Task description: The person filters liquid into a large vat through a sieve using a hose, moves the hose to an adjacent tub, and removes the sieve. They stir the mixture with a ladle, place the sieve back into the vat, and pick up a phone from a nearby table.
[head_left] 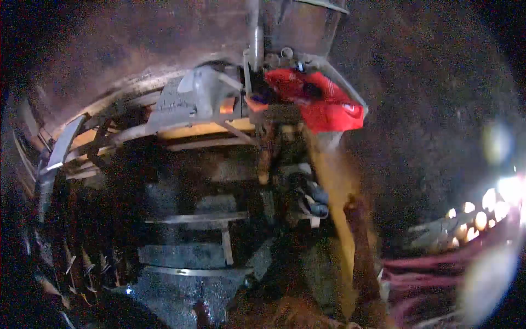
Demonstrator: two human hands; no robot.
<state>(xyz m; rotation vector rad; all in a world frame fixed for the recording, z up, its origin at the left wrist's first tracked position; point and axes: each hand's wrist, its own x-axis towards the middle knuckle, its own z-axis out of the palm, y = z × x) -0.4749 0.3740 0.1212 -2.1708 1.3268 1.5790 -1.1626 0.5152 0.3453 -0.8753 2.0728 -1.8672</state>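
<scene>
The view is dark and smeared by motion. What looks like my right hand point(355, 211) is at the right, at the top of a dark forearm. It lies against or just beside a long yellow board point(333, 203) that slants down towards me. Blur hides its fingers, and I cannot tell whether it grips the board. I cannot make out my left hand. Beyond the board's upper end lies red fabric point(331, 112) with a small white mark. A brown, elongated shape point(264, 159) hangs left of the board, too blurred to name.
Grey metal steps or ledges point(197, 217) go down in the middle. A grey sheet-like piece point(181, 104) sits on a curved frame at the upper left. An upright pipe point(256, 33) stands at the top. Maroon cloth point(438, 274) and bright lights point(509, 189) are at the right.
</scene>
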